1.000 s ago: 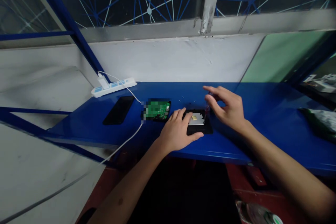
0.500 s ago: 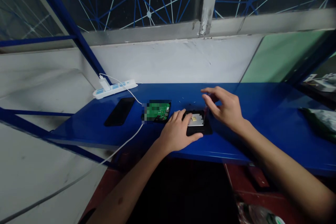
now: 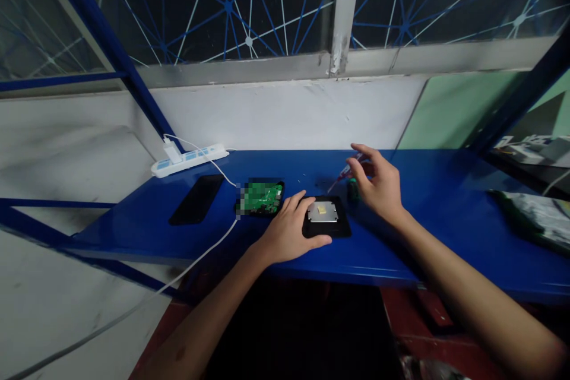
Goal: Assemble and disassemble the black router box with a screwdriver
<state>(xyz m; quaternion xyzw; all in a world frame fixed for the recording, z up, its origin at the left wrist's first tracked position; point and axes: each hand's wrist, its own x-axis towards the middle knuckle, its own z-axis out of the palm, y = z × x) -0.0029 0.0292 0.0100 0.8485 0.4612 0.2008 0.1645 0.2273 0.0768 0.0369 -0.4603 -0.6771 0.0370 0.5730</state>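
My left hand (image 3: 287, 231) lies over the left end of a black plastic cover (image 3: 339, 228), fingers stretched and thumb along its front edge. Fixed in this cover is a silvery metal plate (image 3: 327, 214) with a small yellowish pad (image 3: 322, 209). My right hand (image 3: 378, 184) pinches a slim screwdriver (image 3: 345, 173) with a translucent purplish handle. Its shaft slants down to the left, and the tip is just behind the cover's back edge, apart from the plate. Under the right hand sits a small dark green object (image 3: 353, 190), partly hidden.
Left of the cover lies a green circuit board (image 3: 262, 197) in a black housing, partly pixelated. Farther left are a black phone-like slab (image 3: 196, 199) and a white power strip (image 3: 191, 159) with a cable. A silvery-green bag (image 3: 534, 214) lies right on the blue table (image 3: 445, 219).
My right hand has tilted the screwdriver and drawn its tip off the metal plate to behind the cover. The small green object has come into view. My left hand stays on the cover.
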